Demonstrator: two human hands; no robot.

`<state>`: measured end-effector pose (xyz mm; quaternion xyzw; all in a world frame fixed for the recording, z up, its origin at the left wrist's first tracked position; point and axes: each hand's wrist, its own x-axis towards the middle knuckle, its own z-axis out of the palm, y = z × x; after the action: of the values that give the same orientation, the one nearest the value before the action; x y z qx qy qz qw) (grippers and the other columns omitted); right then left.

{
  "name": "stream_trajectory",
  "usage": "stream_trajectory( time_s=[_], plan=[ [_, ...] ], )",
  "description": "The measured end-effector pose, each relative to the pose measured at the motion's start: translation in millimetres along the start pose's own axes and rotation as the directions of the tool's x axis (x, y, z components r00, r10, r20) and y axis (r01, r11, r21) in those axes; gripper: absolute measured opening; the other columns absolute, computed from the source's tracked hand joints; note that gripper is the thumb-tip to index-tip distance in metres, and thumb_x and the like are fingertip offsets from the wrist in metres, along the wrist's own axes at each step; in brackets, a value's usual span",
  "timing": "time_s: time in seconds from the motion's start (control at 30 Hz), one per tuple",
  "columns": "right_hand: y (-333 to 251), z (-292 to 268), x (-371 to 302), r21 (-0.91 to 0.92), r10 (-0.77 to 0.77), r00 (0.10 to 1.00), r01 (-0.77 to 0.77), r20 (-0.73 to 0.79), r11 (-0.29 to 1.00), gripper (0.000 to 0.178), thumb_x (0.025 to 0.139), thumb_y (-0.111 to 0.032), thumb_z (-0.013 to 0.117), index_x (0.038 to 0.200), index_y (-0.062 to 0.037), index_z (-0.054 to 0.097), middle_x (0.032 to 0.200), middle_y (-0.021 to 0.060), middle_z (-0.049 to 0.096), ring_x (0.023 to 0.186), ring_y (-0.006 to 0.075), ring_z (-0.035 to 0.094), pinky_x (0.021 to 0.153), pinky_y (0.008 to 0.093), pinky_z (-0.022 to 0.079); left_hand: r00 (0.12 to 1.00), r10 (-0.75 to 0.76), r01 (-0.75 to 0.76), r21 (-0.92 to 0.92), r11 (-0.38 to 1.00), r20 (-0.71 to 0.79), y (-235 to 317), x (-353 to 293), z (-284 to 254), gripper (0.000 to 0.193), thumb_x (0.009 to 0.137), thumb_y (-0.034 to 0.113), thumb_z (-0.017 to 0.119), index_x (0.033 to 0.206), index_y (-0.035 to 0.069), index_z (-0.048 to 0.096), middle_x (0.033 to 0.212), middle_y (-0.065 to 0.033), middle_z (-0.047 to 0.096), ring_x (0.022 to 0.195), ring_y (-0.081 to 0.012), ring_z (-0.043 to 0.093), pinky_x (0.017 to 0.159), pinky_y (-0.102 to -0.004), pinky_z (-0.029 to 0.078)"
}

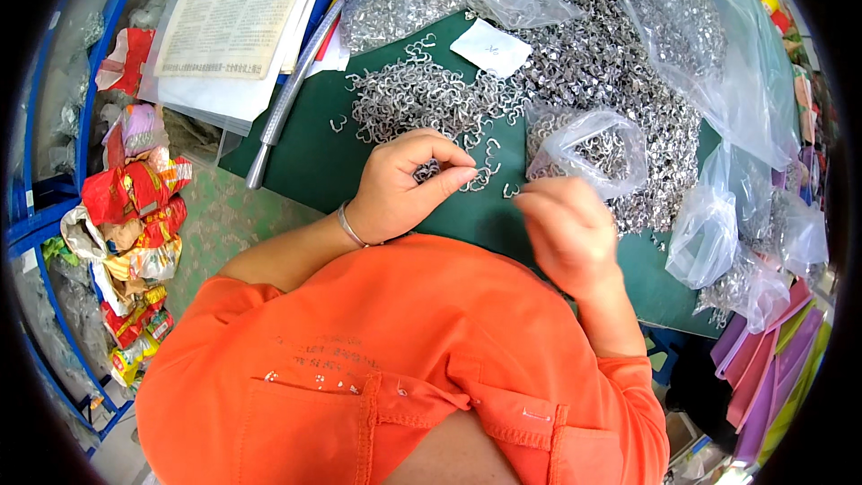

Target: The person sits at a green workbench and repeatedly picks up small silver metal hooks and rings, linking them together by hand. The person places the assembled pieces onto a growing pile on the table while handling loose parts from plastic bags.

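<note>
1. Green table (305,169) under both hands, with many small metal parts spread on top.
2. Left hand (409,175) in front of the orange shirt (386,305), thumb and forefinger brought together at the tips; not possible to tell of any metal piece between.
3. Right hand (570,224) apart from the left, blurred, with fingers bent inward; not possible to tell whether grasping or released.
4. Pile of silver hooks (404,94) directly beyond the left hand, with some loose ones near the fingertips.
5. One single hook (511,190) between the hands, just beside the right fingertips.
6. Clear plastic bag (561,162) with hooks inside, just beyond the right hand.
7. Large heap of darker metal pieces (575,54) farther beyond the right hand.
8. White paper (489,48) beyond the gap between the hands.
9. Metal tube (296,94) beyond the left hand, to its left, near a newspaper (233,18).
</note>
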<state>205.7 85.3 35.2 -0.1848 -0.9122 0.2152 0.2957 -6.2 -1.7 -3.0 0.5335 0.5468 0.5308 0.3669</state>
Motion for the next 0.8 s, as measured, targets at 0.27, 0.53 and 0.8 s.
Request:
stream_trajectory(
  time_s=[0.27, 0.53, 0.8],
  plan=[
    [9, 31, -11, 0.041, 0.108, 0.982, -0.116, 0.157, 0.992, 0.025, 0.070, 0.006, 0.064, 0.093, -0.0013, 0.065, 0.092, 0.0102, 0.064, 0.083, 0.0279, 0.063, 0.070, 0.0351, 0.054, 0.993, -0.057, 0.054, 0.030, 0.998, 0.108, 3, 0, -1, 0.012, 0.081, 0.000, 0.073, 0.092, 0.001, 0.067, 0.090, -0.0078, 0.067, 0.082, -0.0150, 0.064, 0.074, -0.0266, 0.050],
    [-6, 33, 1, 0.576, 0.458, 0.883, -0.428, 0.101, 0.697, 0.017, 0.081, 0.006, 0.070, 0.096, -0.0013, 0.065, 0.090, 0.0089, 0.067, 0.079, 0.0166, 0.067, 0.066, 0.0273, 0.055, 0.980, -0.021, 0.005, 0.076, 0.997, 0.200, 4, 4, 1, 0.015, 0.078, 0.003, 0.076, 0.091, 0.002, 0.068, 0.090, -0.0089, 0.068, 0.083, -0.0180, 0.066, 0.074, -0.0289, 0.052],
    [-2, 36, -4, 0.603, 0.465, 0.878, -0.433, 0.113, 0.670, 0.018, 0.079, 0.007, 0.071, 0.094, -0.0008, 0.065, 0.091, 0.0087, 0.066, 0.080, 0.0165, 0.067, 0.068, 0.0276, 0.055, 0.982, -0.019, 0.016, 0.015, 1.000, 0.186, 4, 4, 0, 0.009, 0.081, 0.002, 0.073, 0.088, 0.002, 0.067, 0.090, -0.0086, 0.067, 0.084, -0.0171, 0.065, 0.076, -0.0281, 0.051]
  ],
)
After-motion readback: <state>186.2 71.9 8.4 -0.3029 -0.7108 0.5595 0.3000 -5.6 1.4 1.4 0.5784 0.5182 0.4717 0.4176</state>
